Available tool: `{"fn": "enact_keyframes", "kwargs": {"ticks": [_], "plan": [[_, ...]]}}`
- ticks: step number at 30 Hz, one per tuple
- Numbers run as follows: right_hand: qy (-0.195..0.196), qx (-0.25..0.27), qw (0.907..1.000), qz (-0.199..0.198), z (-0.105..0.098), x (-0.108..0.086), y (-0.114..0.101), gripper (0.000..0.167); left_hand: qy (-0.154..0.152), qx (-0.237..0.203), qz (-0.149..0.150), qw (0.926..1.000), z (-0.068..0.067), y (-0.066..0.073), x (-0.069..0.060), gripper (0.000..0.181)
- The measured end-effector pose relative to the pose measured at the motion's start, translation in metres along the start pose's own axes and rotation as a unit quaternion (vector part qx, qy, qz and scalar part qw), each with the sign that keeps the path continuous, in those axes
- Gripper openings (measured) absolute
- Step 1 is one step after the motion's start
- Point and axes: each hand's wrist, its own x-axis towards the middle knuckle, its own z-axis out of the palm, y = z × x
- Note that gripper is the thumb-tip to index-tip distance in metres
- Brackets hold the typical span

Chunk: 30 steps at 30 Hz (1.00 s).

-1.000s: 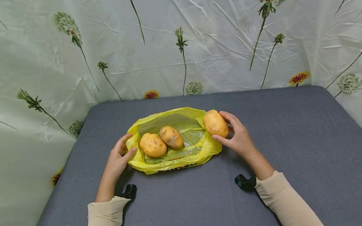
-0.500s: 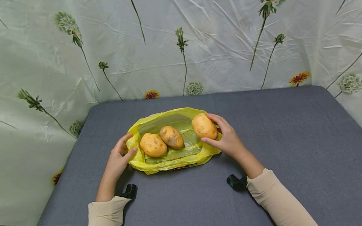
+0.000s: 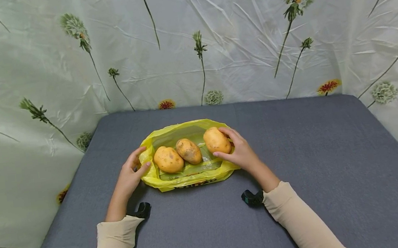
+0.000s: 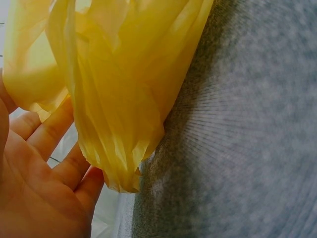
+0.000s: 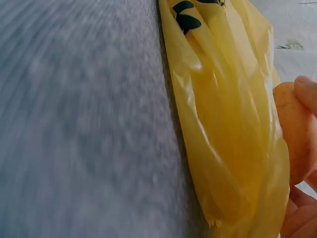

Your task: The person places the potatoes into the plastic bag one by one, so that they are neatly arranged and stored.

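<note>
A yellow plastic bag (image 3: 190, 180) lies with its mouth spread wide on the table. Inside it, on the left, are a potato (image 3: 168, 159) and a second, darker-blotched potato (image 3: 188, 150), side by side. My right hand (image 3: 240, 152) grips a third potato (image 3: 217, 140) between thumb and fingers, over the bag's right part. In the right wrist view this potato (image 5: 294, 131) shows just past the bag's rim. My left hand (image 3: 128, 179) touches the bag's left end, its thumb and fingers apart. The left wrist view shows extended fingers (image 4: 52, 131) against the yellow plastic (image 4: 119, 89).
A grey cloth-covered table (image 3: 316, 147) extends around the bag on all sides. Behind it hangs a pale curtain (image 3: 234, 46) printed with dandelions. Each wrist wears a black band, the left band (image 3: 143, 210) and the right band (image 3: 252, 198).
My right hand has carried its potato leftward, from beside the bag's right rim to over the opening. My left hand and the two potatoes inside have stayed in place.
</note>
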Motion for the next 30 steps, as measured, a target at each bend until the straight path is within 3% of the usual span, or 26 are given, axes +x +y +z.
{"fn": "enact_keyframes", "kwargs": {"ticks": [3,9,13,27,30], "plan": [[-0.012,0.0,0.9999,-0.005,0.005,0.003,0.001,0.07,-0.001,-0.004,0.002,1.0,0.0,-0.005,0.002,0.052],[-0.032,-0.008,0.9994,-0.003,0.012,0.006,0.002,0.069,-0.001,-0.009,-0.003,1.0,-0.001,-0.03,0.009,0.053],[-0.045,-0.026,0.9986,0.001,0.015,0.007,0.002,0.069,0.0,-0.003,0.003,1.0,-0.001,-0.037,0.011,0.054],[-0.069,-0.054,0.9955,0.034,0.018,0.007,0.007,0.069,0.005,0.004,0.006,1.0,-0.001,-0.036,0.01,0.053],[-0.072,-0.055,0.9953,0.035,0.018,0.007,0.007,0.069,0.003,-0.002,0.002,1.0,0.0,-0.021,0.006,0.052]]}}
